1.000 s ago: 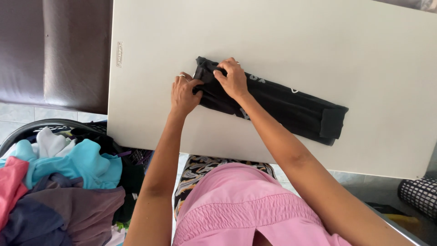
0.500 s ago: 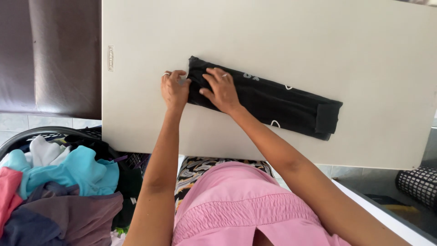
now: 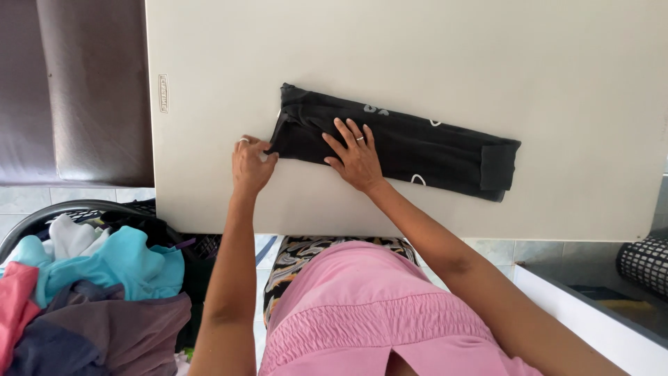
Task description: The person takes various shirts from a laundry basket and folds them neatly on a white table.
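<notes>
A black garment (image 3: 431, 147), folded into a long strip with small white marks, lies across the white table (image 3: 417, 56). My left hand (image 3: 250, 164) pinches the strip's near-left corner with its fingertips. My right hand (image 3: 356, 154) rests flat on the cloth just to the right, fingers spread, a ring on one finger. The strip's cuffed end points to the right.
A dark basket (image 3: 76, 209) heaped with teal, white, pink and grey clothes (image 3: 97, 278) stands at the lower left. A brown padded seat (image 3: 76, 90) lies left of the table. A black mesh container (image 3: 643, 264) sits at the right edge. Tiled floor shows below the table.
My right hand has slid rightwards along the garment and flattened on it. My left hand has come off the folded end to pinch its near corner.
</notes>
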